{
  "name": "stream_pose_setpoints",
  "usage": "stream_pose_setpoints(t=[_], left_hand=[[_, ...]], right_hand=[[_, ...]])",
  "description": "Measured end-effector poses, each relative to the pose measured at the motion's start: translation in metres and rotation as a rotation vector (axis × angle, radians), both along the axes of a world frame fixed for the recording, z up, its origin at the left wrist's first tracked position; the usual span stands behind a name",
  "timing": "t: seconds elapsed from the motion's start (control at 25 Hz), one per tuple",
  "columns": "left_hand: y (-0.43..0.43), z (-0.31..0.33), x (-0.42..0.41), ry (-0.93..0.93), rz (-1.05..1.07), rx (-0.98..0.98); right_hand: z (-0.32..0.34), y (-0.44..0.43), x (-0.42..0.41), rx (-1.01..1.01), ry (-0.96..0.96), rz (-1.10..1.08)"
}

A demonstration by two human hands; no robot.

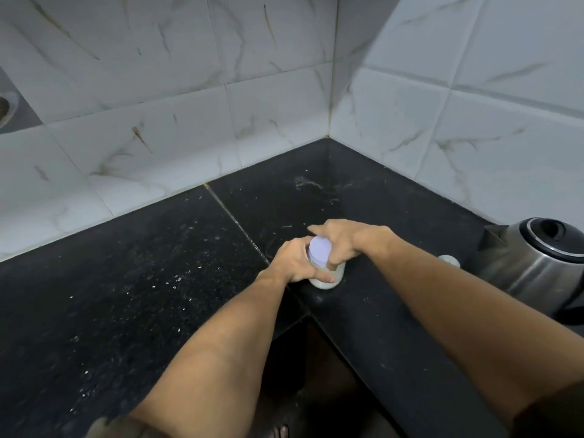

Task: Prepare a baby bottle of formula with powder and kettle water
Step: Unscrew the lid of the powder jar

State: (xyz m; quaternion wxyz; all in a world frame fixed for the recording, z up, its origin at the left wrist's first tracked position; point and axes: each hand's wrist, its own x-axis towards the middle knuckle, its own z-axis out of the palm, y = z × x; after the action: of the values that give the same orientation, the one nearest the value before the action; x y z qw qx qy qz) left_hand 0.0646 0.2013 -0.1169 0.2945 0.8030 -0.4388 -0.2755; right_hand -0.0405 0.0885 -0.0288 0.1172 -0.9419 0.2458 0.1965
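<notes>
Two bare forearms reach forward over a black stone counter (pixel 151 289) scattered with pale specks. They meet at a small clear bottle (pixel 328 279) standing upright on the counter near its inner corner edge.

The left hand (pixel 294 263) wraps the side of the bottle, fingers and thumb curled around its body. This looks like a steadying grip that keeps the bottle from turning or sliding. The right hand (pixel 346 243) comes over from the other side, its fingers bent down around a flat lilac lid (pixel 319 249), with the forefinger lying stretched past the lid's far edge. Both hands are closed on the bottle, one low and one high, which suggests the lid is being twisted. I cannot tell whether it is being tightened or loosened.

Below the fingers, the bottom of the bottle shows whitish through the clear wall. It may be milky liquid or powder, and the hands hide how high it reaches.

To the right of the right wrist, apart from the fingers, a small pale round object (pixel 449 261) sits on the counter, too small to identify. Just beyond it stands a steel kettle (pixel 537 263) with a black lid, spout pointing toward the hands. Its contents are not visible.

Beyond the fingertips a faint pale smear (pixel 311 183) marks the counter. Farther back, white marbled wall tiles (pixel 252 105) meet in a corner.
</notes>
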Motion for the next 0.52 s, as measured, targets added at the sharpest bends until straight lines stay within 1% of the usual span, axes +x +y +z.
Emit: stream_pose_setpoints(t=[0.04,0.12,0.2,0.4,0.48,0.52], left_hand=[[-0.0003,-0.0001,0.0,-0.005,-0.002,0.006],[-0.0004,-0.0006,0.0005,-0.003,-0.009,0.012],[-0.0004,0.0008,0.0003,-0.001,-0.013,0.015],[0.0,-0.0001,0.0016,0.017,-0.022,0.018],[0.0002,0.0001,0.002,0.01,-0.014,0.019],[-0.0001,0.0,0.0025,0.008,-0.015,0.02]], right_hand=[[-0.0005,-0.0004,0.0004,-0.002,-0.032,-0.062],[-0.0011,0.0005,-0.0002,-0.074,-0.065,-0.136],[-0.0019,0.001,-0.0013,-0.106,-0.065,-0.126],[-0.0006,-0.0011,-0.0004,0.031,-0.037,0.0],[-0.0021,0.0005,0.0,0.019,-0.052,-0.017],[-0.0031,0.0024,-0.0003,-0.008,-0.057,-0.061]])
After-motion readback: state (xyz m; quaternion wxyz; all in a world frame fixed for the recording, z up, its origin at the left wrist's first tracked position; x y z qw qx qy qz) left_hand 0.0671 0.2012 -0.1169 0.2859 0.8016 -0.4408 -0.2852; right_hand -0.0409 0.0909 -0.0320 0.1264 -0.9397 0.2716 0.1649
